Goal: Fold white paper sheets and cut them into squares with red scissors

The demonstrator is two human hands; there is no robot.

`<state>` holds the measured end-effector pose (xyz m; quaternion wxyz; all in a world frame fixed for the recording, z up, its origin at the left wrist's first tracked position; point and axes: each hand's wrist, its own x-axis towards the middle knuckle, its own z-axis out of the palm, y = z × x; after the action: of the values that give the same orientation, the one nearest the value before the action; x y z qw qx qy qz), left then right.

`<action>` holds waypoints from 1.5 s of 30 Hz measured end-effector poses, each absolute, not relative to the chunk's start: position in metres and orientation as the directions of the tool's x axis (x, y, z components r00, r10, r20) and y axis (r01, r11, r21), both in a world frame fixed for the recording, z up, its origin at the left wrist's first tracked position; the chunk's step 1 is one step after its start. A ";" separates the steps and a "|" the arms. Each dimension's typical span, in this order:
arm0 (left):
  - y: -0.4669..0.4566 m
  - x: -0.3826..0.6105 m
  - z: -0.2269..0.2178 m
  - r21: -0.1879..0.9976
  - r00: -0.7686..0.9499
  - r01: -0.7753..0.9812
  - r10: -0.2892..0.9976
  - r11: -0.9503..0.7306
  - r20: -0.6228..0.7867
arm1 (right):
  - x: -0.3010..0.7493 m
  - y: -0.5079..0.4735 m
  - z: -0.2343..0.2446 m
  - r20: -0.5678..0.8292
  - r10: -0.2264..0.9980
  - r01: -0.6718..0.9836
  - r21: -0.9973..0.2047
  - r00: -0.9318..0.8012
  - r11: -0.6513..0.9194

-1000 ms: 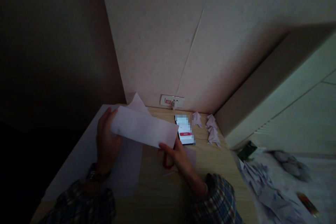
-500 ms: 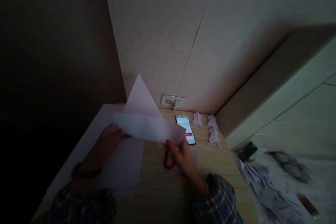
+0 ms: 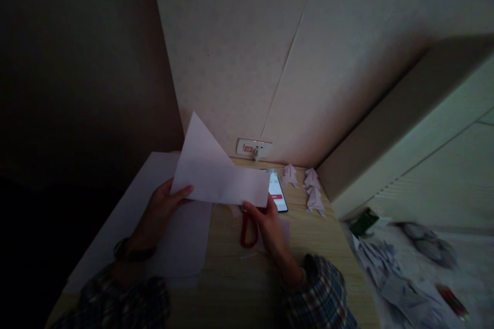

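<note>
Both hands hold up a folded sheet of white paper (image 3: 216, 180), which has a pointed triangular part at the upper left and a straight strip running right. My left hand (image 3: 164, 203) pinches its lower left corner, thumb in front. At the lower right corner, my right hand (image 3: 266, 218) grips the edge between thumb and fingers. Below the paper, the red handle of what look like scissors (image 3: 243, 236) lies on the wooden table (image 3: 227, 277), partly over a small pale piece of paper. The held sheet partly covers a lit phone (image 3: 278, 196).
A stack of white paper (image 3: 181, 247) lies under my left arm. Several folded paper figures (image 3: 315, 200) stand at the table's back right. A wall socket (image 3: 253, 149) with a plug is behind. Crumpled papers (image 3: 401, 288) lie lower down, right of the table.
The paper has turned in my hands: its point has shifted left, and the front strip's left end no longer overlaps the triangle. My left thumb now shows on the front.
</note>
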<state>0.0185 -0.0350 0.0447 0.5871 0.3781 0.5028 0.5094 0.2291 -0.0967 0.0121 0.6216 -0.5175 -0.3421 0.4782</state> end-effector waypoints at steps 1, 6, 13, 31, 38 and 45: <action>-0.035 0.019 0.045 0.959 -0.031 -0.213 0.980 0.187 -0.198 | 0.229 -0.096 0.012 -0.067 0.944 -0.226 -0.974 0.322 0.008; -0.033 0.014 0.040 0.980 -0.017 -0.153 0.991 0.126 -0.130 | 0.227 -0.096 0.013 -0.044 0.931 -0.199 -0.980 0.361 0.030; -0.031 0.012 0.037 0.963 0.019 -0.218 0.987 0.161 -0.161 | 0.226 -0.090 0.005 -0.083 0.937 -0.338 -0.940 0.339 0.039; -0.037 0.018 0.035 0.959 0.091 -0.073 0.959 0.275 -0.268 | 0.218 -0.089 0.002 -0.122 0.967 -0.221 -0.973 0.225 -0.071; -0.032 0.017 0.044 0.977 0.003 0.066 0.979 0.205 -0.206 | 0.214 -0.091 0.002 -0.136 0.961 -0.163 -0.982 0.242 -0.098; -0.036 0.022 0.042 0.983 -0.047 -0.046 0.982 0.180 -0.182 | 0.211 -0.088 -0.008 -0.123 0.960 -0.192 -0.978 0.253 -0.075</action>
<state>0.0216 -0.0359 0.0423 0.5408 0.4290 0.5455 0.4753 0.2109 -0.0876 -0.0082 0.5797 -0.5389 -0.3560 0.4969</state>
